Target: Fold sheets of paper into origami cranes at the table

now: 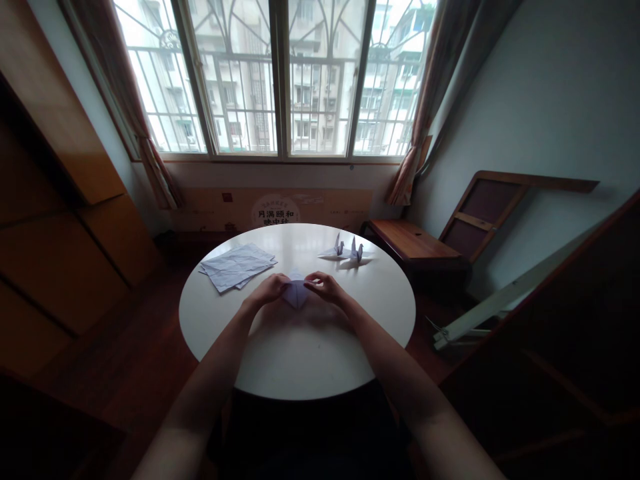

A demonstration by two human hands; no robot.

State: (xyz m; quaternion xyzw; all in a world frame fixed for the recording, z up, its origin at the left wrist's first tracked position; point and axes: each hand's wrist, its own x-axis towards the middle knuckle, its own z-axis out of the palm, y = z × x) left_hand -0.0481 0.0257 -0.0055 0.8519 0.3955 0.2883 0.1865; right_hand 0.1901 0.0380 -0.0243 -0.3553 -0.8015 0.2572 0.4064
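Observation:
Between my two hands, over the middle of a round white table [300, 367], is a folded sheet of paper [297, 295] with a pointed lower end and a crease down its middle. The fingers of my left hand [271, 289] are closed on its left edge. My right hand [325, 285] pinches the right edge between thumb and fingers. Two folded paper cranes [357, 251] stand on the table beyond my right hand. Past my left hand lies a small stack of creased paper sheets [237, 265].
A low wooden bench [413, 239] stands off the table's right side, with a framed wooden panel [483, 217] leaning by the wall. Wooden cabinets [55, 267] line the left. A long printed box [325, 205] lies beneath the barred window [320, 100].

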